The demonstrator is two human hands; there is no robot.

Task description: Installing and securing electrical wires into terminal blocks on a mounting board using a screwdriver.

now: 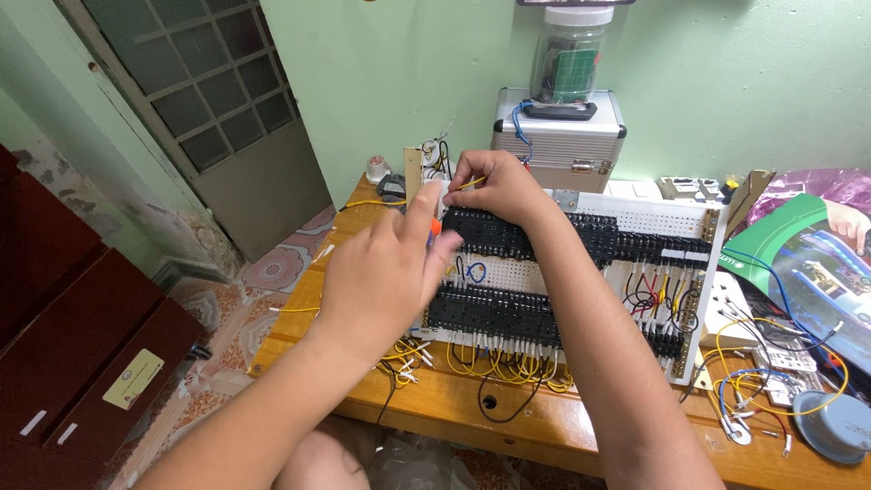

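Observation:
A white perforated panel (pixel 635 220) with two rows of black relay sockets (pixel 490 313) lies on the wooden table (pixel 454 399). My left hand (pixel 381 272) is over the panel's left end, gripping a screwdriver with an orange handle (pixel 435 227), its tip hidden behind the fingers. My right hand (pixel 494 186) pinches a thin yellow wire (pixel 470 182) at the top left corner of the upper socket row. Yellow wire loops (pixel 494 363) hang from the lower row. Red, black and yellow wires (pixel 658 295) run between the rows on the right.
A silver case (pixel 558 136) with a clear jar (pixel 570 59) on top stands behind the panel. Loose blue and yellow wires (pixel 771 363), a grey round lid (pixel 835 426) and a coloured bag (pixel 807 245) lie at the right. Dark red cabinets (pixel 73 345) stand on the left.

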